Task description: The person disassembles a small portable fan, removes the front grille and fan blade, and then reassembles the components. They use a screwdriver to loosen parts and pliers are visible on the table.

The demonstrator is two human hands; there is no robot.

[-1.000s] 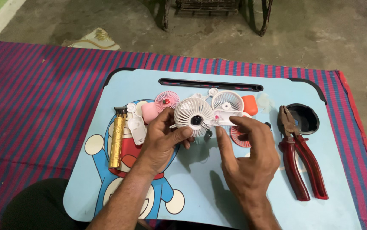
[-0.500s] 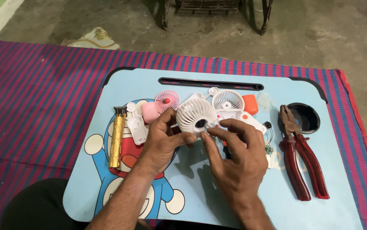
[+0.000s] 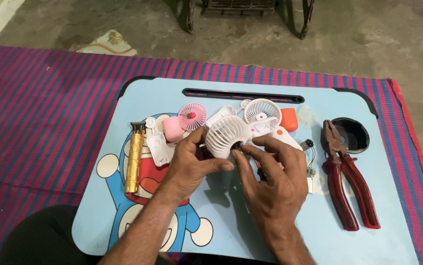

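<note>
White fan grille [image 3: 227, 136] is held above the centre of the blue surface [image 3: 250, 221], at 12 o'clock from both wrists. Left hand [image 3: 191, 162] is clenched on its rim; right hand [image 3: 275, 181] fingers [image 3: 243, 153] are pinched at the dark hub. Judged light, thin plastic, ribs fragile; best gripped by the rim. Red pliers [image 3: 349, 181] lie at 3 o'clock.

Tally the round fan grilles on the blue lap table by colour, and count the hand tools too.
White round fan grilles: 2, one held between the left hand and right hand as the white ribbed grille, one lying flat behind it.
Pink round fan grille: 1.
Red-handled pliers: 1.
Gold hair trimmer: 1.
Total: 5.
</note>
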